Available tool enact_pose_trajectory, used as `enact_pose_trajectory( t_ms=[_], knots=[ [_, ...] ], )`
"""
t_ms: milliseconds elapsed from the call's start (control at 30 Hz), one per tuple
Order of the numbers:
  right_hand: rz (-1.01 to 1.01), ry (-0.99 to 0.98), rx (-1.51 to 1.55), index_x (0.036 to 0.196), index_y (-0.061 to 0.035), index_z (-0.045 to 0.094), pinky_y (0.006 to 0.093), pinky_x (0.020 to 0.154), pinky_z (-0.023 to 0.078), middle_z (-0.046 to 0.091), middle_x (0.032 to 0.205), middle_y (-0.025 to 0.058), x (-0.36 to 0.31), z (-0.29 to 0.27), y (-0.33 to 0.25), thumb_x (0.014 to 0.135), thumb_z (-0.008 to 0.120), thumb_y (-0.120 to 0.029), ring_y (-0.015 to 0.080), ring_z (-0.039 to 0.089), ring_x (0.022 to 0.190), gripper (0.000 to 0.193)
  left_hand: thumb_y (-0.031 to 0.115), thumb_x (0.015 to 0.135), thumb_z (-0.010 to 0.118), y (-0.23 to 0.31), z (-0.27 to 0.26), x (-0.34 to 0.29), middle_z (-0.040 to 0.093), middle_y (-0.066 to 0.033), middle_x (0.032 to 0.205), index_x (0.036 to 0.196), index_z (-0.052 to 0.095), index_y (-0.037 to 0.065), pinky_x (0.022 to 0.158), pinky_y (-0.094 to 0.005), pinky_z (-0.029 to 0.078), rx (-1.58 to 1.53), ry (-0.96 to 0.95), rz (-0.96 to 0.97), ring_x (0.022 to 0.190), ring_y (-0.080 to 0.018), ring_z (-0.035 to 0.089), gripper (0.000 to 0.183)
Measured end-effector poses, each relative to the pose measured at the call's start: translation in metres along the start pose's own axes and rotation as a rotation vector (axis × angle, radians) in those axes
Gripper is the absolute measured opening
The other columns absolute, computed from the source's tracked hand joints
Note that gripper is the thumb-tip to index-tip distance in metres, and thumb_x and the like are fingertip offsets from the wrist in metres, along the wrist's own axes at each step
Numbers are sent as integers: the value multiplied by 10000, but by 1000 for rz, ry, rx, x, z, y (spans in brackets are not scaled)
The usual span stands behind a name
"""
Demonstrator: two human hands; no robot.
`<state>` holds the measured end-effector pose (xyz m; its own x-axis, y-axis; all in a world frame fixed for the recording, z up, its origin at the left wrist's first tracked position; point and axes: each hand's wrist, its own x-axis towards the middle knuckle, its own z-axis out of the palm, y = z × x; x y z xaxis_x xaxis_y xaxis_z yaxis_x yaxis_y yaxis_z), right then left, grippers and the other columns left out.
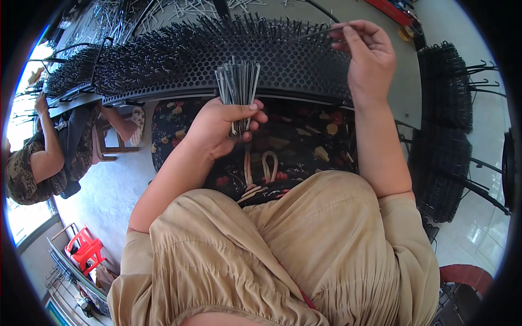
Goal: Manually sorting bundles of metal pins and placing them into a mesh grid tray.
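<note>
My left hand [231,122] is wrapped round a bundle of thin metal rods [237,79], held upright in front of the rack, with some lower ends bent into small loops. A long black perforated rack [261,76] stretches across the table, its holes thickly filled with dark upright rods [147,57] toward the left and back. Above the rack's right end, my right hand [370,54] pinches a thin dark rod [315,33], which points left over the holes. Whether its far tip touches the rack I cannot tell.
Loose pale rods [185,6] lie scattered behind the rack. At the left, another person [49,152] sits working at the same table. Black racks with hooks [446,130] stand at the right, and a red plastic chair [85,250] is at the lower left.
</note>
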<state>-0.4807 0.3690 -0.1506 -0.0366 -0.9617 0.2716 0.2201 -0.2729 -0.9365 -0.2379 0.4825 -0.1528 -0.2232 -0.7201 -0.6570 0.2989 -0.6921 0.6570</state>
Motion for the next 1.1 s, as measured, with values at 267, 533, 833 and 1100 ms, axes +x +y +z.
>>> enact_pose_trajectory(
  t_ms=[267, 533, 833, 1100],
  knots=[
    [-182, 30, -151, 1016, 36, 576, 285, 748, 568, 680, 963, 149, 2, -14, 7, 933, 571, 14, 200, 679, 868, 87, 113, 876, 650, -2, -8, 2, 689, -103, 909, 1048, 626, 20, 665, -347, 563, -159, -59, -59, 780, -172, 665, 198],
    [-168, -96, -315, 1020, 38, 623, 263, 734, 563, 682, 956, 112, 5, -17, 2, 919, 593, 17, 165, 678, 872, 107, 103, 907, 549, -3, -12, 1, 660, -181, 1082, 1185, 561, -32, 784, -505, 584, -394, -261, -44, 950, -292, 670, 309],
    [-426, -253, -833, 977, -5, 693, 373, 736, 531, 686, 869, 153, 21, 28, -24, 799, 667, -19, 300, 669, 841, 180, 111, 921, 531, -3, -8, -3, 658, -173, 1100, 1165, 562, -31, 731, -526, 593, -448, -186, -34, 942, -281, 665, 285],
    [-669, -277, -1029, 962, 1, 688, 372, 750, 521, 677, 887, 151, 19, 31, -25, 758, 648, 49, 314, 649, 846, 214, 75, 881, 599, -6, -7, -5, 676, -99, 879, 1017, 622, 12, 537, -299, 482, -157, 71, 20, 716, -168, 622, 152]
  ],
)
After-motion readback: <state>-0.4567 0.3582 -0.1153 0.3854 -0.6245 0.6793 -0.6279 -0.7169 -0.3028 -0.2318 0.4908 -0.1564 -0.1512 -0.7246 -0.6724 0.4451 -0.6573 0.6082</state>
